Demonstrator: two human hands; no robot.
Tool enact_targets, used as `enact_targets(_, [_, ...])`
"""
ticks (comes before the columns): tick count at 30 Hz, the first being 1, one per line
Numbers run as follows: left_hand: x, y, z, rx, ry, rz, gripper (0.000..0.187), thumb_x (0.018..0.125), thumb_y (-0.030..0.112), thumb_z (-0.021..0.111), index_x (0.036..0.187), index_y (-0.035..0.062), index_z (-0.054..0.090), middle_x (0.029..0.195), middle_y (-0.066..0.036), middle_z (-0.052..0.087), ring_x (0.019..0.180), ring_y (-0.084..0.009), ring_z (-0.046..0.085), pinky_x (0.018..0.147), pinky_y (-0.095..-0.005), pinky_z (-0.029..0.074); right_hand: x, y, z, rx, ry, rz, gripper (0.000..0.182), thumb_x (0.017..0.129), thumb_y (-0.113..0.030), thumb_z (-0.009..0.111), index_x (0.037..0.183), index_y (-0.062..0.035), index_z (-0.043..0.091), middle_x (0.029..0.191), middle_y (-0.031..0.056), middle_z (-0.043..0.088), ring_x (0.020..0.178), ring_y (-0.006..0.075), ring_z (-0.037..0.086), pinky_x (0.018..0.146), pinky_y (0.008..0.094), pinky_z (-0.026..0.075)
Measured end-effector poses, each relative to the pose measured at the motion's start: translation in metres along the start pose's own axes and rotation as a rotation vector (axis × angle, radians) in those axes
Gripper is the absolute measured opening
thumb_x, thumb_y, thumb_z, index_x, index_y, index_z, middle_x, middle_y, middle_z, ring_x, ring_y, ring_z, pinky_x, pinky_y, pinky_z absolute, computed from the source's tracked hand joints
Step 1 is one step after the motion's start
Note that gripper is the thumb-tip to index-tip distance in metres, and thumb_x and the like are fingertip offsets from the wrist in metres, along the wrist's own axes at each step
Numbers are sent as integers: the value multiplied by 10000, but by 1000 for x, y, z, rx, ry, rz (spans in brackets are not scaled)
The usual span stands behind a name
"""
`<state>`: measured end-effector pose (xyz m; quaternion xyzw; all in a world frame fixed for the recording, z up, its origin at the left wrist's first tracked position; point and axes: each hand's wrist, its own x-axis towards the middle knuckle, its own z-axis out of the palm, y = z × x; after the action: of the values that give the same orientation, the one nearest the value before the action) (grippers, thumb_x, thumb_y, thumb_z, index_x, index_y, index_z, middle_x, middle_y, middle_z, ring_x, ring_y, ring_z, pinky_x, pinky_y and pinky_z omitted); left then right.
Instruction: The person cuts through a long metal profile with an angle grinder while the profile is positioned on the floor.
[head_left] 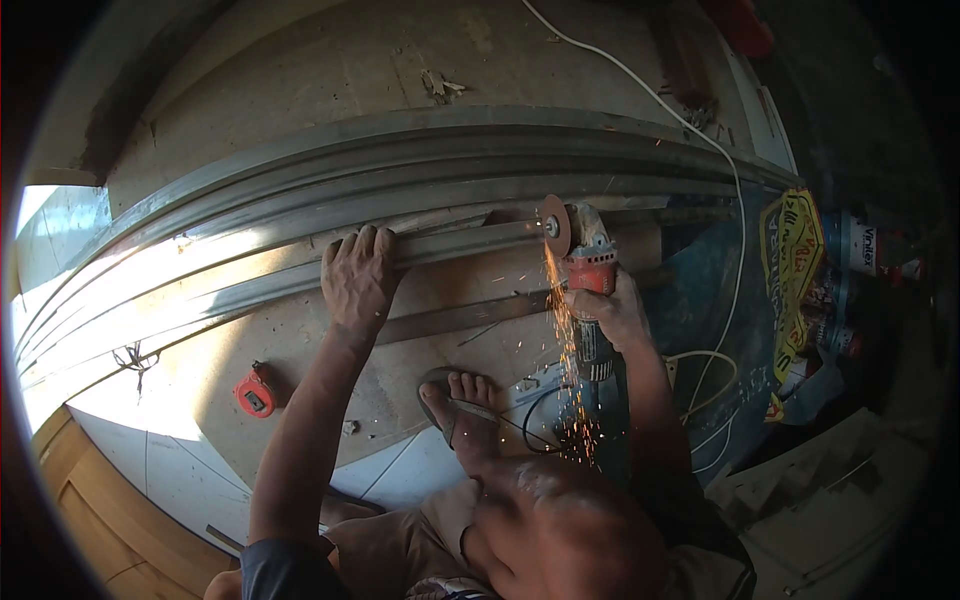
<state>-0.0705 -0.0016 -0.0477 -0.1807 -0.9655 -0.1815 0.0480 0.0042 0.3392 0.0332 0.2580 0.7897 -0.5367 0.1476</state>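
My right hand [617,312] is wrapped round the body of a red and black angle grinder [592,275]. Its brown cutting disc [556,227] meets a grey metal bar [470,240] near the bar's right end. Orange sparks [567,350] stream down from that contact toward the floor, past my foot. My left hand [359,275] grips the same bar to the left of the disc, fingers curled over its far edge. Beyond it, several long metal bars [400,170] lie side by side.
A red tape measure [256,394] lies on the floor at left. A white cable [735,200] runs down the right side, near a yellow printed bag [795,270] and paint cans [862,245]. My sandalled foot [465,405] is close to the sparks. A wooden panel [100,510] stands lower left.
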Motion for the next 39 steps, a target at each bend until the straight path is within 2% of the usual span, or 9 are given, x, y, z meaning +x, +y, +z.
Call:
enact_targets(12, [2, -1, 1, -1, 33, 6, 423, 776, 351, 781, 1005, 104, 525, 904, -61, 577, 877, -272, 610, 790, -419, 450, -1, 0, -3, -92, -30, -4, 562, 691, -261, 828, 1151, -9, 627, 1013, 81, 669, 897, 171, 630, 838, 333, 518])
enact_targets(18, [1, 2, -1, -10, 11, -4, 420, 764, 326, 793, 1002, 102, 529, 914, -57, 587, 888, -264, 615, 789, -418, 450, -4, -14, 0, -26, -49, 99, 577, 688, -270, 825, 1162, -7, 627, 1042, 94, 676, 947, 179, 632, 865, 336, 515])
enact_targets(21, [3, -1, 0, -9, 40, 9, 414, 759, 315, 797, 999, 104, 535, 912, -54, 588, 885, -260, 614, 783, -416, 449, -1, -9, -1, -118, -36, 15, 582, 692, -258, 820, 1172, 1, 615, 1024, 101, 678, 907, 179, 643, 830, 331, 528])
enact_targets(23, [1, 0, 0, -17, 37, 10, 410, 757, 312, 798, 996, 105, 537, 910, -52, 587, 884, -259, 614, 782, -416, 448, -6, -13, 1, -115, -18, -48, 448, 724, -217, 796, 1072, 5, 620, 867, 68, 661, 773, 144, 646, 724, 311, 532])
enact_targets(26, [2, 2, -2, -25, 26, -6, 401, 761, 308, 794, 995, 106, 540, 910, -55, 587, 882, -261, 612, 780, -416, 449, -6, -17, 4, 21, -65, 59, 425, 723, -211, 796, 1046, -5, 612, 845, 71, 654, 749, 144, 641, 701, 307, 525])
enact_targets(30, [5, -2, -1, -22, 35, 4, 403, 749, 305, 800, 992, 107, 546, 913, -54, 590, 868, -264, 613, 782, -413, 449, -11, -11, 1, 0, -37, 10, 403, 727, -207, 796, 1025, -16, 604, 828, 68, 648, 734, 144, 640, 677, 304, 521])
enact_targets(32, [2, 0, 0, -34, 49, 21, 401, 744, 304, 803, 987, 109, 550, 911, -54, 593, 864, -265, 614, 781, -411, 448, -18, -2, -2, 162, -59, 45, 398, 725, -209, 800, 1016, -18, 608, 828, 63, 647, 737, 143, 640, 663, 305, 519])
enact_targets(35, [6, 1, -3, -14, 15, 13, 398, 744, 306, 806, 991, 108, 567, 904, -59, 606, 876, -272, 624, 785, -411, 451, -19, 11, -8, 131, 2, 17, 513, 704, -238, 832, 1104, -14, 602, 903, 47, 626, 773, 137, 611, 694, 306, 518])
enact_targets(39, [9, -1, -9, 2, -42, 27, 395, 769, 307, 805, 1036, 105, 595, 921, -78, 658, 890, -281, 657, 799, -419, 459, -25, 4, -14, 58, 35, -8, 528, 693, -247, 841, 1106, -17, 606, 907, 41, 620, 802, 131, 603, 721, 299, 521])
